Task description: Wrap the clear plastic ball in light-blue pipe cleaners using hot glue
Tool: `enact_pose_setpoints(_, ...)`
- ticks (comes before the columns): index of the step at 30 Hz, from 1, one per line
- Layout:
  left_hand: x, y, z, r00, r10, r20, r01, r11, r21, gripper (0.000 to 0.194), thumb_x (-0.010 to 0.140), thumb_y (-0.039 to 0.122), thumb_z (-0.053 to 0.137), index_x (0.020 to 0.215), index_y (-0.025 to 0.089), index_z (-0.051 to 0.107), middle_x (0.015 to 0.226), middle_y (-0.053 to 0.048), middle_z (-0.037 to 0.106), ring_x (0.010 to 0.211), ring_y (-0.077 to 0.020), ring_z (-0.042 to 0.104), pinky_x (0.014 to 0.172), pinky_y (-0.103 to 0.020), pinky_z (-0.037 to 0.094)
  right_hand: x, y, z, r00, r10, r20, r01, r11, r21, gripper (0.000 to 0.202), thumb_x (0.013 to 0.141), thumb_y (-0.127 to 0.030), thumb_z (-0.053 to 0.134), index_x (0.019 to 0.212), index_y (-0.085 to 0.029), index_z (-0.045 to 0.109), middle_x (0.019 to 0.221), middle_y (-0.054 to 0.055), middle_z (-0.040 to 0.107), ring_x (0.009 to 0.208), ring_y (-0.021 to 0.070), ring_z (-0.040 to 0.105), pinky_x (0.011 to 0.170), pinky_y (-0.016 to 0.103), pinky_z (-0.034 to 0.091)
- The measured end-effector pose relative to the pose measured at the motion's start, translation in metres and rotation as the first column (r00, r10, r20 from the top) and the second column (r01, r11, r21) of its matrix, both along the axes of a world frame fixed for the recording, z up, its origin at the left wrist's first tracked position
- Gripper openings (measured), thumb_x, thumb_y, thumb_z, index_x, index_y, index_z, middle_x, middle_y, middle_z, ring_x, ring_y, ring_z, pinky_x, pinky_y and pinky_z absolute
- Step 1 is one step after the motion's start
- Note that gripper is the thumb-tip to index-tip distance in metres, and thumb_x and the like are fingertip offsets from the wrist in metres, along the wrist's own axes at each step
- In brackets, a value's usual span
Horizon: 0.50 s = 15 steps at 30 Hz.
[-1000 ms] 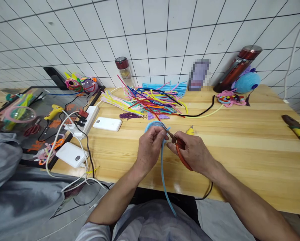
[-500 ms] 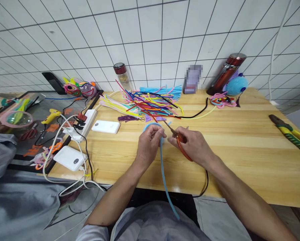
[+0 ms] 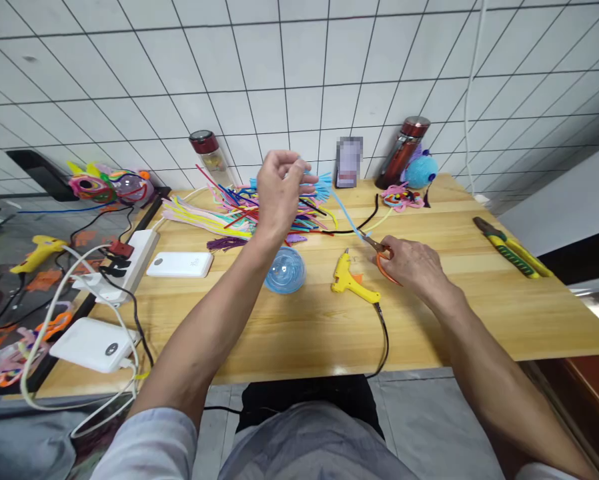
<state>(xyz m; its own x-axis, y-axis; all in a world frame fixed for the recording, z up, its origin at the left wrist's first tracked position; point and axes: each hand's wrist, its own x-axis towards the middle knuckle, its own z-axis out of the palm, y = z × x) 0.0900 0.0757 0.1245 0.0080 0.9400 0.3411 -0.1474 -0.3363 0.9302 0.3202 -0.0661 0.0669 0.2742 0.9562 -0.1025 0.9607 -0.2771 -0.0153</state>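
Note:
My left hand [image 3: 283,193] is raised above the heap of colored pipe cleaners [image 3: 239,210], its bent fingers apart and nothing visible between them. Orange-handled scissors [image 3: 387,260] are in my right hand [image 3: 417,267], blades pointing up and left. A light blue pipe cleaner [image 3: 347,215] slants from the blue bundle [image 3: 323,186] to the blade tips. Between my arms lie a clear round object with blue inside [image 3: 285,270] and a yellow glue gun [image 3: 352,280], its nozzle pointing up.
Pliers [image 3: 512,250] lie at the right. A red flask [image 3: 403,153], a phone [image 3: 348,163] and a glass bottle [image 3: 213,160] stand by the wall. Power banks [image 3: 179,264], a power strip [image 3: 134,263] and cables are left. Pipe-cleaner figures [image 3: 112,187] sit at the back left.
My left hand has moved up and away from the scissors, over the heap. The long blue pipe cleaner no longer hangs from it. The round object and nearby glue gun are uncovered; the camera view has shifted.

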Motion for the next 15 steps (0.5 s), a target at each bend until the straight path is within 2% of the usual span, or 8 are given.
enact_pose_setpoints(4, 0.054, 0.033, -0.002, 1.0, -0.004, 0.018, 0.005, 1.0, -0.021, 0.009, 0.105, 0.019, 0.059, 0.102, 0.027, 0.055, 0.103, -0.003, 0.079, 0.097, -0.0168, 0.081, 0.075, -0.025, 0.065, 0.004, -0.012, -0.01, 1.0, -0.007, -0.009, 0.006, 0.999, -0.037, 0.038, 0.104, -0.053, 0.058, 0.124, -0.024, 0.073, 0.121, 0.012, 0.083, 0.11, 0.0352, 0.078, 0.074, 0.037, 0.044)
enact_pose_setpoints(8, 0.092, 0.042, -0.004, 0.996, -0.082, 0.017, 0.082, 0.996, -0.022, 0.01, 0.106, 0.02, 0.057, 0.111, 0.028, 0.056, 0.113, -0.004, 0.08, 0.105, -0.0174, 0.08, 0.086, -0.029, 0.065, 0.01, -0.021, -0.009, 0.999, -0.053, -0.004, 0.053, 0.996, -0.066, 0.036, 0.105, -0.048, 0.056, 0.126, -0.023, 0.072, 0.122, 0.013, 0.083, 0.11, 0.0352, 0.078, 0.076, 0.038, 0.045)
enact_pose_setpoints(10, 0.109, 0.042, -0.007, 0.984, -0.178, -0.009, 0.177, 0.983, -0.057, 0.012, 0.108, 0.022, 0.054, 0.119, 0.027, 0.055, 0.122, -0.006, 0.079, 0.109, -0.0176, 0.08, 0.092, -0.032, 0.064, 0.013, -0.025, -0.007, 0.997, -0.076, -0.004, 0.076, 0.995, -0.07, 0.036, 0.105, -0.047, 0.056, 0.128, -0.023, 0.072, 0.123, 0.013, 0.083, 0.11, 0.0348, 0.078, 0.077, 0.038, 0.046)
enact_pose_setpoints(12, 0.125, 0.039, -0.013, 0.946, -0.306, -0.109, 0.291, 0.947, -0.136, 0.023, 0.107, 0.022, 0.055, 0.13, 0.024, 0.055, 0.132, -0.011, 0.077, 0.113, -0.0203, 0.079, 0.097, -0.036, 0.062, 0.016, -0.028, -0.006, 0.996, -0.084, -0.012, 0.083, 0.994, -0.071, 0.036, 0.106, -0.046, 0.056, 0.13, -0.024, 0.071, 0.124, 0.012, 0.082, 0.111, 0.0345, 0.078, 0.077, 0.038, 0.046)
enact_pose_setpoints(13, 0.132, 0.037, -0.017, 0.907, -0.367, -0.206, 0.335, 0.926, -0.172, 0.031, 0.105, 0.022, 0.059, 0.135, 0.021, 0.054, 0.137, -0.014, 0.075, 0.117, -0.0226, 0.078, 0.1, -0.039, 0.061, 0.017, -0.03, -0.005, 0.996, -0.083, -0.016, 0.082, 0.994, -0.073, 0.036, 0.106, -0.046, 0.056, 0.13, -0.024, 0.071, 0.125, 0.012, 0.082, 0.111, 0.0345, 0.077, 0.077, 0.038, 0.046)
enact_pose_setpoints(15, 0.14, 0.032, -0.027, 0.774, -0.415, -0.479, 0.395, 0.907, -0.147, 0.044, 0.096, 0.019, 0.069, 0.138, 0.018, 0.058, 0.145, -0.017, 0.071, 0.13, -0.0267, 0.072, 0.11, -0.042, 0.056, 0.017, -0.033, -0.004, 0.997, -0.076, -0.022, 0.074, 0.994, -0.075, 0.036, 0.106, -0.046, 0.056, 0.13, -0.024, 0.071, 0.125, 0.012, 0.082, 0.111, 0.0345, 0.077, 0.076, 0.038, 0.046)
